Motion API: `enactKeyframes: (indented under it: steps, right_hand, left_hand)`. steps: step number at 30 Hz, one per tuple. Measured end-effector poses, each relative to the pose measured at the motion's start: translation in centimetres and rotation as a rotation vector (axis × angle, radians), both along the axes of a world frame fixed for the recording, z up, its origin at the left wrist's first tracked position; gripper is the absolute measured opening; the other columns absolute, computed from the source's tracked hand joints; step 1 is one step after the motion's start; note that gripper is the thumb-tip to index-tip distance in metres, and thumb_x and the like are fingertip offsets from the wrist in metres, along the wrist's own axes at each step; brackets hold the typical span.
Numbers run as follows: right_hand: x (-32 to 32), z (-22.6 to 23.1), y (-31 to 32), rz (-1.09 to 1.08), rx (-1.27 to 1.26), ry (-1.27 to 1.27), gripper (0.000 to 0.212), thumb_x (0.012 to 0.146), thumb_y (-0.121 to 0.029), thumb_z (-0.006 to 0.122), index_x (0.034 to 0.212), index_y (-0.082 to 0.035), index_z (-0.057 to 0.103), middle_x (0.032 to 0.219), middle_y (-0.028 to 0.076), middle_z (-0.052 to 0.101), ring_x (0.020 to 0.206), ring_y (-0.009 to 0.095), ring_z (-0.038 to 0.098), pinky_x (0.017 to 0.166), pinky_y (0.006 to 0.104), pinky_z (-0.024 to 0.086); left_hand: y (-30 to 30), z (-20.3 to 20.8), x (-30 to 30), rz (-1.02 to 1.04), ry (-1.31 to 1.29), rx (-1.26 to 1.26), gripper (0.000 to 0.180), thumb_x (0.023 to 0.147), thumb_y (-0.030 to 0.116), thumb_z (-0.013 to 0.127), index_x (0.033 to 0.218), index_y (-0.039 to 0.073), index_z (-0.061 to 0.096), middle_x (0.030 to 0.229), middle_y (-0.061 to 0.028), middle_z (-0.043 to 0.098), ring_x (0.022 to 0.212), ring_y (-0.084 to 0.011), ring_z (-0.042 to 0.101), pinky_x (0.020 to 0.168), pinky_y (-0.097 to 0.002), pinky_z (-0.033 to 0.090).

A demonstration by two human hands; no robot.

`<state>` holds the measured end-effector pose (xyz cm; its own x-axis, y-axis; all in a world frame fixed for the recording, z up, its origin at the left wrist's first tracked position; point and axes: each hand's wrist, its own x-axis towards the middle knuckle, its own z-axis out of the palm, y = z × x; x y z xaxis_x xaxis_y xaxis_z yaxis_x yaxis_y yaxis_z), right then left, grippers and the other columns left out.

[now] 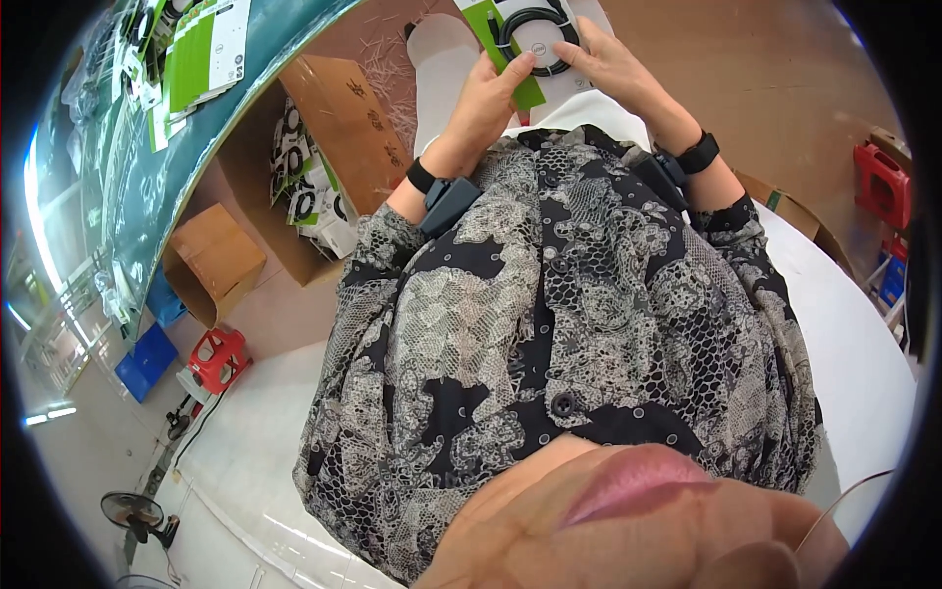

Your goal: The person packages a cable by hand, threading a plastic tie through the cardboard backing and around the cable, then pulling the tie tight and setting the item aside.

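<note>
Both hands hold a coiled black cable point(506, 35) on a green and white card point(531, 92) at the top of the view, above my lap. My left hand point(483, 98) grips the card's near left side, its thumb pressed beside the coil. From the right, my right hand point(620, 74) grips the other side, with its thumb lying on the coil. The fingers beneath the card are mostly hidden. Each wrist wears a black strap with a dark device.
At upper left, a teal-covered table point(218, 120) bears a stack of green and white cards point(208, 54). An open cardboard box point(348, 113) beside it holds several carded cables point(312, 191). Red plastic stools point(219, 360) stand at left and right. A smaller carton point(216, 257) sits under the table.
</note>
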<state>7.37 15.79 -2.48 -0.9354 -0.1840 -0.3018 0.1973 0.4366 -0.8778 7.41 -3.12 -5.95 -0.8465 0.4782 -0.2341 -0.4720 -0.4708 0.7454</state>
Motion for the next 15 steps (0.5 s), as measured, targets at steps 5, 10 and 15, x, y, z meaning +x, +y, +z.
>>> enactKeyframes:
  steps: [5, 10, 15]
  right_hand:
    - [-0.9, -1.6, 0.3, 0.051, -0.171, 0.314, 0.043, 0.091, -0.009, 0.052, 0.132, 0.001, 0.042, 0.115, 0.012, 0.058, 0.103, 0.021, 0.057, 0.088, 0.0324, 0.046]
    - [-1.5, -0.2, -0.3, -0.021, -0.249, 0.423, 0.036, 0.089, -0.011, 0.055, 0.122, 0.002, 0.053, 0.101, 0.010, 0.063, 0.091, 0.024, 0.060, 0.080, 0.0347, 0.049]
    - [-4.2, -2.1, 0.9, 0.105, -0.068, 0.552, 0.029, 0.087, -0.018, 0.056, 0.108, 0.001, 0.048, 0.094, 0.021, 0.059, 0.093, 0.037, 0.059, 0.082, 0.0404, 0.046]
  left_hand:
    - [-0.4, 0.0, -0.5, -0.071, 0.039, -0.030, 0.036, 0.092, 0.010, 0.059, 0.124, 0.001, 0.045, 0.112, -0.0078, 0.059, 0.101, -0.0169, 0.060, 0.081, -0.0316, 0.054]
    - [-0.3, 0.8, -1.1, -0.074, 0.033, -0.037, 0.038, 0.092, 0.008, 0.058, 0.126, 0.001, 0.044, 0.115, -0.0083, 0.058, 0.104, -0.0186, 0.059, 0.082, -0.0329, 0.055]
    - [-0.2, 1.8, -2.4, -0.077, 0.156, -0.154, 0.040, 0.092, 0.005, 0.055, 0.129, 0.002, 0.042, 0.119, -0.0085, 0.056, 0.104, -0.0209, 0.059, 0.081, -0.0374, 0.057]
